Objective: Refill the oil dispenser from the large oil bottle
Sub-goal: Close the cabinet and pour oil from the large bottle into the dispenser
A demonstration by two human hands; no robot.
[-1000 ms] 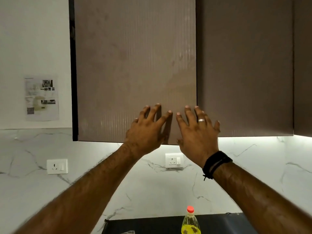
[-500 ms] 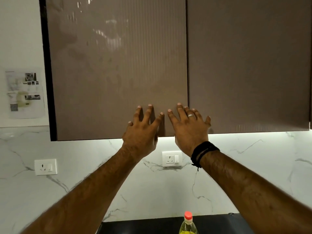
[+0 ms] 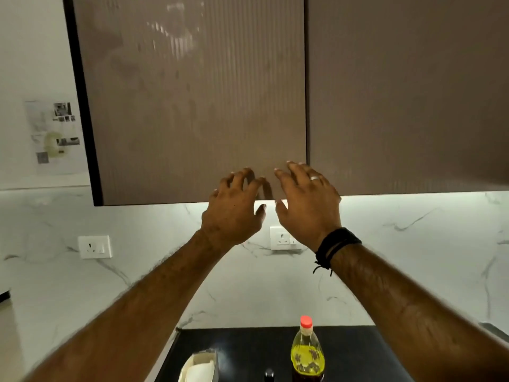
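While the red-capped clear plastic oil bottle (image 3: 307, 351) is standing on the black bench (image 3: 248, 346), left hand (image 3: 232, 213) and right hand (image 3: 308, 208) are hovering released, fingers loosely bent, before the ribbed brown cupboard door (image 3: 192, 100).

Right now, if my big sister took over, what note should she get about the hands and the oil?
Left hand: raised in front of the ribbed cupboard door, fingers loosely spread, holding nothing.
Right hand: the same, next to it near the door's lower corner.
Oil bottle: standing upright on the dark counter below, red cap on, yellow oil inside.
Done: nothing poured, going by the capped bottle.
Left: find the dispenser, which I cannot make out here, uncap the bottle, pour, recap.
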